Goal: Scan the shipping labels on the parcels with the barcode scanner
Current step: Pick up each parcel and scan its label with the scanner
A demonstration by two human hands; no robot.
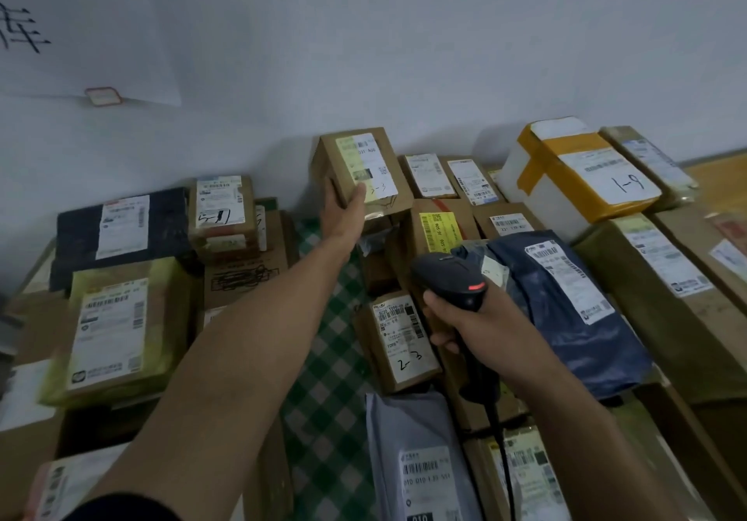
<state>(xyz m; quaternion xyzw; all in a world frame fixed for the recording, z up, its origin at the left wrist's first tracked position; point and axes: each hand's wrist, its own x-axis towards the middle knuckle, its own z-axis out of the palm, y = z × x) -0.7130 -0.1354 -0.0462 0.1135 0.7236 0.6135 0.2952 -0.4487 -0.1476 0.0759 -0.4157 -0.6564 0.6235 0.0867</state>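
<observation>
At twelve o'clock by the wall (404,56), the left hand (347,205) holds a small cardboard box (343,181) tilted up, thumb on its label (366,161), fingers curled round the left side. It looks stiff and light, best gripped by its edges. At four o'clock the right hand (477,326) wraps its fingers round the barcode scanner (448,278); parcels (117,338) crowd both sides, leaving only the checked cloth (323,318) open.
</observation>
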